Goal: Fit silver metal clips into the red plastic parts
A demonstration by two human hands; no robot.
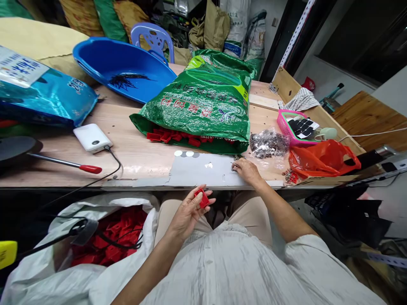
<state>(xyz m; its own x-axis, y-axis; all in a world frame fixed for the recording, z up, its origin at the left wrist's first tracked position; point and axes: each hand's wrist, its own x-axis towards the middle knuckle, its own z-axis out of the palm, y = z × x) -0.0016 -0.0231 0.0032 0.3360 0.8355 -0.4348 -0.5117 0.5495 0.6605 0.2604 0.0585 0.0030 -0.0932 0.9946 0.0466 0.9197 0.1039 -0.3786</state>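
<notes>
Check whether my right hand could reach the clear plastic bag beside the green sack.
Probably yes: your right hand is near, at the grey sheet, and nothing seems to stand between it and the clear plastic bag.

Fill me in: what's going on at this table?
A seated person's left hand holds a red part over the lap, just off the table's near edge. The right hand is at the right end of a grey sheet, fingertips at small dark bits; whether it grips one isn't clear. More red parts show at the green bag's mouth and in the white sack.
</notes>
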